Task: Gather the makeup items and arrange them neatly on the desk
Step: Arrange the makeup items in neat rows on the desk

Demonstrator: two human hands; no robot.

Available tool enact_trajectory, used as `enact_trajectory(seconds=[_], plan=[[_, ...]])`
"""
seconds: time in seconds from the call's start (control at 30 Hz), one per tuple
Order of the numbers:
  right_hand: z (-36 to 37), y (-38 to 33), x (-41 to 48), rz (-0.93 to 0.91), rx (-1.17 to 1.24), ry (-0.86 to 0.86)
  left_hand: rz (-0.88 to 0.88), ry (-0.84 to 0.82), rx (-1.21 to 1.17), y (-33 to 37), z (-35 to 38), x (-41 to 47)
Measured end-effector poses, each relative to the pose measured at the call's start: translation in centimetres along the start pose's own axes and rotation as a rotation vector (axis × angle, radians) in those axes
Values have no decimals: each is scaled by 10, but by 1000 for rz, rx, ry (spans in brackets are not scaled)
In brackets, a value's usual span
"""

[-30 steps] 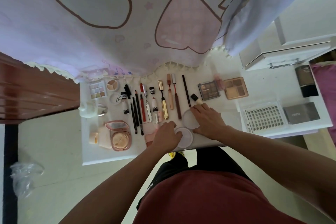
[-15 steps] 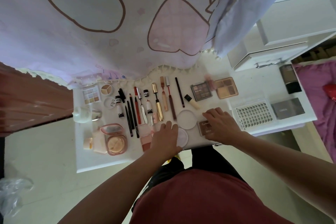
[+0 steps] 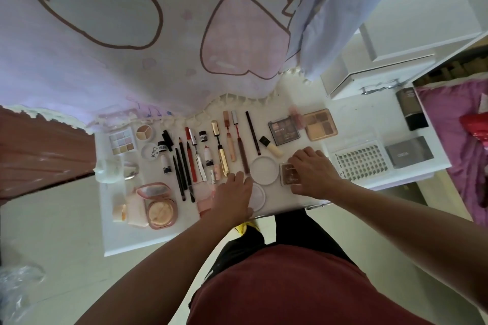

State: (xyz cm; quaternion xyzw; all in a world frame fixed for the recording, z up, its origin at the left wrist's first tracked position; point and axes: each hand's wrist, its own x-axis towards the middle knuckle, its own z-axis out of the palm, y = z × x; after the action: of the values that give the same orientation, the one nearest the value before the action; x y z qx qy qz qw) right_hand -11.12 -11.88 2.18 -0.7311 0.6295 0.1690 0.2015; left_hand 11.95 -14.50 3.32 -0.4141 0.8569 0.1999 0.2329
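Head view: my right hand (image 3: 315, 175) grips the brown palette (image 3: 289, 174), left hand (image 3: 232, 194) rests flat on a round compact (image 3: 259, 197).

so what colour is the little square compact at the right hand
Brown: the compact shows best in the head view.

On the white counter (image 3: 132, 235) the right hand (image 3: 314, 177) grips a small brown square palette (image 3: 290, 176), fingers (image 3: 298, 159) at its far edge and thumb at the near one. Just left of the palette lies a round white case (image 3: 264, 170). The left hand (image 3: 232, 199) rests flat, partly covering a second round white case (image 3: 258, 199), perhaps a powder compact. Black pencils (image 3: 182, 171) and a gold mascara tube (image 3: 220, 150) lie in a row beyond the left hand.
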Motion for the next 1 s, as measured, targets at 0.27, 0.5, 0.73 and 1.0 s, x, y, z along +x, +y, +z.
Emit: enact_trajectory(seconds=[0.27,0.5,0.73,1.0], plan=[[-58,-4,-1,86,697,212,-287,228,-1042,-18,-62,12],[-96,-27,4,-6,763,319,-223,175,-1485,-27,-112,7],[-119,-42,-11,-75,780,345,-232,205,-1681,-44,-126,-6],[-132,-53,-20,-59,1085,349,10,128,-1648,-61,-134,-30]])
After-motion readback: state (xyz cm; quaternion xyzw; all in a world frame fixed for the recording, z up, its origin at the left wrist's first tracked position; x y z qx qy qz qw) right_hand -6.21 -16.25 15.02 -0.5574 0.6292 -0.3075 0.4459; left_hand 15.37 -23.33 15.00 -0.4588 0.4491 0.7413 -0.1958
